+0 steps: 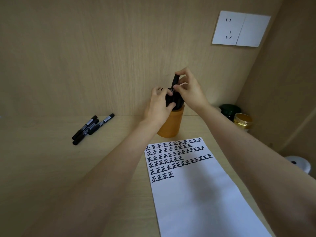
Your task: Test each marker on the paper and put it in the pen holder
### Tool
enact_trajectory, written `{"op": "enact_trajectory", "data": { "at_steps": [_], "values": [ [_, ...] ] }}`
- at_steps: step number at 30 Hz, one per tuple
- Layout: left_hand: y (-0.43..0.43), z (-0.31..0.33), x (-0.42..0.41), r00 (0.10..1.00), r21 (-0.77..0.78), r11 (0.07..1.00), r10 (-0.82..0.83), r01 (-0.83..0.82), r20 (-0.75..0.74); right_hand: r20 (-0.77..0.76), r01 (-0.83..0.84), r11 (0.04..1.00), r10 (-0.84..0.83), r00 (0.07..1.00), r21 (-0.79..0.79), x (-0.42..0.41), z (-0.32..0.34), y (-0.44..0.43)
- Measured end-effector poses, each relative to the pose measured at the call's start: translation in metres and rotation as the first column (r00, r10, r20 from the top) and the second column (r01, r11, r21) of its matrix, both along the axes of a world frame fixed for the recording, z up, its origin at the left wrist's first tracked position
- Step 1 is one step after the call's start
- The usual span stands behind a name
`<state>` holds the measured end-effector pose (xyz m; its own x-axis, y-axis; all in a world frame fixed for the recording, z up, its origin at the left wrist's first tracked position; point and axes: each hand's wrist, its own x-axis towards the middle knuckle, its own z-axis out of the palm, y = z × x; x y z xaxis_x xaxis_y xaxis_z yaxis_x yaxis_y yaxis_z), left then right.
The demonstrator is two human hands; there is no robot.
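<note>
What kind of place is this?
Probably a desk alcove at home or in a dorm: a wood-laminate desk enclosed by matching panels, a wall socket above, and written-on paper by an orange pen holder full of markers.

Orange cylindrical pen holder stands just behind the white paper sheet, packed with black markers, 1 upright black marker poking higher. 3 loose black markers lie bunched well left.

A marker is pinched by the right hand above the orange pen holder, whose bundled markers are gripped by the left hand
</note>
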<state>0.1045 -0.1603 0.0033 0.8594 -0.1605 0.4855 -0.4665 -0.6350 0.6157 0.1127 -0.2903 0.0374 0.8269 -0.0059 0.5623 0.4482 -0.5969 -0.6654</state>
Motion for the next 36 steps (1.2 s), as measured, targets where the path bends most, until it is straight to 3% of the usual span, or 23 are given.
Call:
{"op": "enact_trajectory", "data": {
  "at_steps": [3,9,14,18,28,33,36],
  "values": [
    [-0.006,0.002,0.001,1.000,0.029,0.999,0.027,-0.027,0.015,0.067,0.014,0.991,-0.023,0.998,0.134,-0.001,0.000,-0.005],
    [-0.008,-0.001,0.007,0.998,0.116,0.992,0.056,-0.055,-0.004,0.159,0.051,0.971,-0.090,0.983,0.232,-0.003,0.007,-0.019],
    [-0.010,-0.003,0.009,0.996,0.045,0.995,0.088,-0.087,-0.032,0.174,0.046,0.990,-0.069,0.982,0.133,-0.004,0.013,-0.016],
    [-0.013,0.001,0.005,0.996,-0.004,0.996,0.085,-0.085,-0.038,0.082,-0.009,0.998,0.004,0.997,0.066,-0.002,0.004,-0.012],
    [-0.008,-0.007,0.002,1.000,-0.012,1.000,0.019,-0.019,-0.001,0.024,-0.024,0.989,0.028,0.999,-0.148,0.006,-0.009,-0.009],
    [-0.005,-0.010,0.002,1.000,-0.075,0.997,0.000,-0.002,-0.028,0.038,0.013,0.982,-0.006,0.999,-0.187,0.005,-0.017,-0.012],
    [-0.006,-0.010,0.004,0.999,-0.024,1.000,0.013,-0.014,-0.045,0.012,-0.009,0.987,0.011,1.000,-0.158,0.002,-0.014,-0.011]
  ]
}}
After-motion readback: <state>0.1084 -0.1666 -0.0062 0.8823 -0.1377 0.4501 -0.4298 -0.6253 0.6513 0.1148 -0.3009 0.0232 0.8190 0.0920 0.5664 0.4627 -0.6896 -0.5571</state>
